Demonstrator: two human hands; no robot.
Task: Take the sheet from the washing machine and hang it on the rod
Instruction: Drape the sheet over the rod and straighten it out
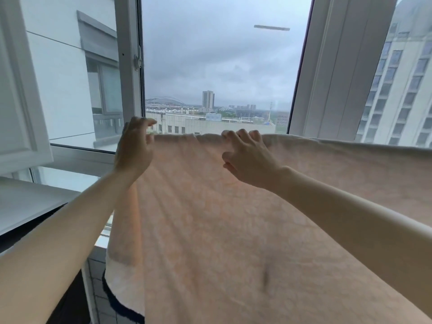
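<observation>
A pale peach sheet (233,218) hangs in front of me, draped along a straight top fold that runs from left of centre to the right edge. The rod under that fold is hidden by the cloth. My left hand (134,146) grips the sheet's left end at the top fold, thumb raised above it. My right hand (247,155) has its fingers curled over the top fold near the middle. A white border with a dark trim shows at the sheet's lower left.
A window (215,66) with white frames stands straight ahead, with city buildings and grey sky beyond. An opened white sash (21,90) juts in at the left. A white sill (28,202) lies at lower left above a tiled wall (100,288).
</observation>
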